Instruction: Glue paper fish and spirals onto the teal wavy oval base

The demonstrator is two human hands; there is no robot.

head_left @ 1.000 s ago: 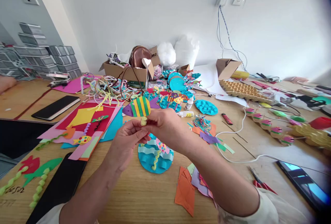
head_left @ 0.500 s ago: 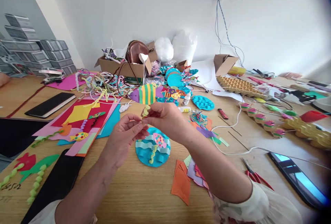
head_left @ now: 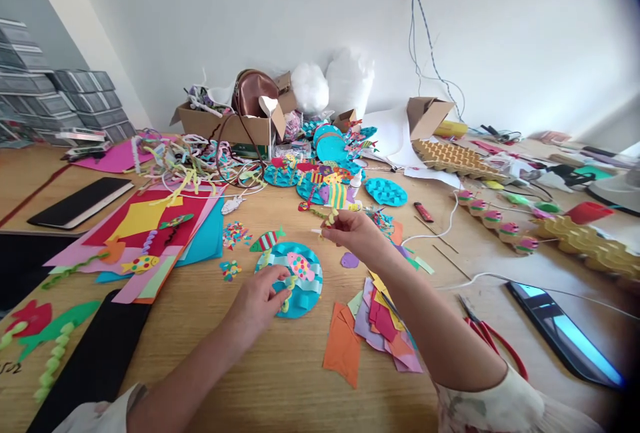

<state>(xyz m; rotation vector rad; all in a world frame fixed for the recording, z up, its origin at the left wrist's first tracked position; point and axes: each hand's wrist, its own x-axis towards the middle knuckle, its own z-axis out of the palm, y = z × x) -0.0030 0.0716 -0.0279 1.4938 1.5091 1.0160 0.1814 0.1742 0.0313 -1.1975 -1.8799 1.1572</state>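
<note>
A blue round disc [head_left: 309, 300] with light wavy strips lies flat on the table, bearing a pink spotted paper fish [head_left: 299, 264] and a curly yellow-green pipe cleaner [head_left: 287, 300]. Over its left side is my left hand [head_left: 260, 293], thumb and index finger apart near that pipe cleaner. My right hand [head_left: 357, 230] pinches the curly pipe cleaner stem [head_left: 330, 218] of a paper fish [head_left: 337, 196] with yellow and green stripes, held above the table. A green fish with red and white stripes [head_left: 267, 240] rests at the disc's upper left edge.
Coloured paper scraps [head_left: 383, 326], red-handled pliers [head_left: 493, 340] and a phone [head_left: 563, 333] lie to the right. Small paper dots [head_left: 236, 234] sit left of the disc. Further back are decorated blue discs [head_left: 386, 192], a glue bottle [head_left: 355, 182] and a cardboard box [head_left: 200, 120].
My hands have moved apart. The left came down to the blue disc; the right drew to the right with the striped fish. The camera view has shifted slightly.
</note>
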